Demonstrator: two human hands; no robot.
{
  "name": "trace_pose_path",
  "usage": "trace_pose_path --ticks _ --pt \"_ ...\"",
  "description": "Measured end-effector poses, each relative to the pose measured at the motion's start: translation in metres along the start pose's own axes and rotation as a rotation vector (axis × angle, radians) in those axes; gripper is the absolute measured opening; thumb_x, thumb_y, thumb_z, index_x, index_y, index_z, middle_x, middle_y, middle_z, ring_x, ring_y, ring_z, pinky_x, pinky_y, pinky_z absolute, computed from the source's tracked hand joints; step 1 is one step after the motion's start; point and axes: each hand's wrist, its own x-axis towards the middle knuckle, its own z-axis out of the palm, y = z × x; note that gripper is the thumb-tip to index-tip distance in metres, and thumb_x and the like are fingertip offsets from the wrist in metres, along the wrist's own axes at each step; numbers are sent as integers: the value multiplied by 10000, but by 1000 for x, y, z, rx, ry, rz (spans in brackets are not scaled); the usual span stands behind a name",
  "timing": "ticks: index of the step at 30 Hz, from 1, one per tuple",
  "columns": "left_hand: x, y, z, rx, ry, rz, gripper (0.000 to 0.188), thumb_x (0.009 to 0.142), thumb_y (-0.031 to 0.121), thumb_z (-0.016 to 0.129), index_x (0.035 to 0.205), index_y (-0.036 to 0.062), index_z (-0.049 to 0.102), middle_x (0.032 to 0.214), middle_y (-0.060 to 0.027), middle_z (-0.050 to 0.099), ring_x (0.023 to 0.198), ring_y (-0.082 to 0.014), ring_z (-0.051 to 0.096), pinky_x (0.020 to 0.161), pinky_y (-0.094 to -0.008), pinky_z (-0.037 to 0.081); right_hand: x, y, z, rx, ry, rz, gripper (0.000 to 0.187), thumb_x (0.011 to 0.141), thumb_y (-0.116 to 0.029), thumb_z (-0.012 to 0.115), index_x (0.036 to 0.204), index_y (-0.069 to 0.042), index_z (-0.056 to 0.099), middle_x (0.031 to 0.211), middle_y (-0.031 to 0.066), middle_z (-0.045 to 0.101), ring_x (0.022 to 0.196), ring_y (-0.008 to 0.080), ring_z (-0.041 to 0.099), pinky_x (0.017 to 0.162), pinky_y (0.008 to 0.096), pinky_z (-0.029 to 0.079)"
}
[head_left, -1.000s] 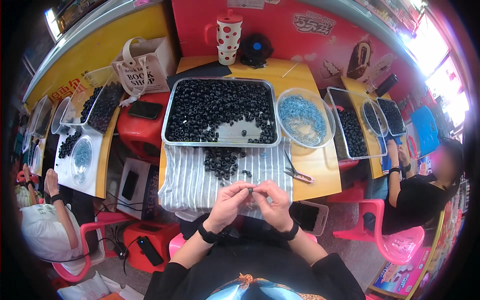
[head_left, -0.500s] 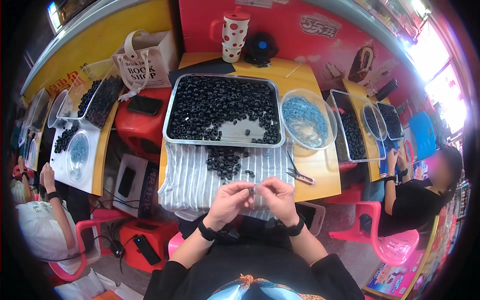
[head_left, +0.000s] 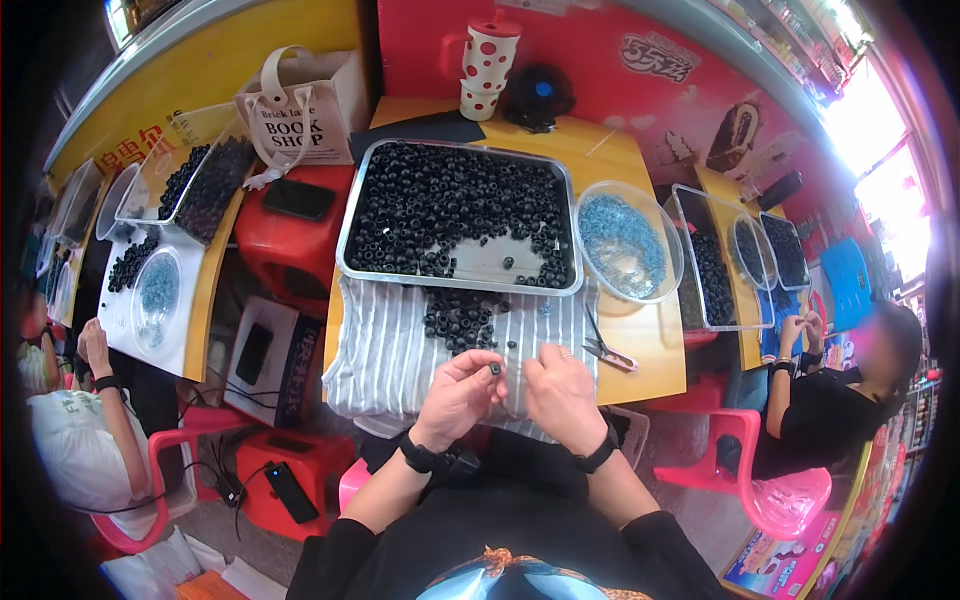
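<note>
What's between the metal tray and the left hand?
A heap of loose black beads on the striped cloth lies between the metal tray and the left hand, as the head view shows.

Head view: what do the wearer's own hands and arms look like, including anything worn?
The left hand and right hand are ungloved, with what seems a thin ring on the right. Each has a black wristband; black sleeves end near the elbows.

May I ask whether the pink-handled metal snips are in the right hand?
No, the snips lie beyond the right hand, handle on the yellow wooden table.
</note>
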Motion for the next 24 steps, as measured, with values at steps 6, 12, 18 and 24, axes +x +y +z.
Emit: trace_pose_path --ticks 6,12,18,24 --pt "0 0 4 2 -16 11 210 959 88 590 1149 3 611 1009 -97 643 816 -171 630 711 -263 500 -12 10 3 193 86 89 71 740 -25 633 810 -32 639 800 147 568 750 349 588 647 428 474" --pt "0 -1 3 12 -22 14 210 961 88 587 1152 4 612 1007 -95 646 823 -172 631 717 -262 493 -26 14 5 292 139 169 49 782 -41 650 830 -43 640 802 139 568 745 346 585 629 424 465" --pt "0 1 2 30 -25 -8 207 955 68 590 1148 -1 617 996 -95 654 845 -176 630 746 -279 508 -27 5 20 231 184 93 75 766 10 653 811 -18 599 824 126 558 740 293 592 593 400 465" --pt "1 1 6 43 -30 -23 213 954 58 592 1153 -16 615 973 -94 665 830 -168 644 751 -279 527 -16 1 9 1024 184 228 90 782 74 655 848 19 628 779 70 600 663 114 632 558 248 483"
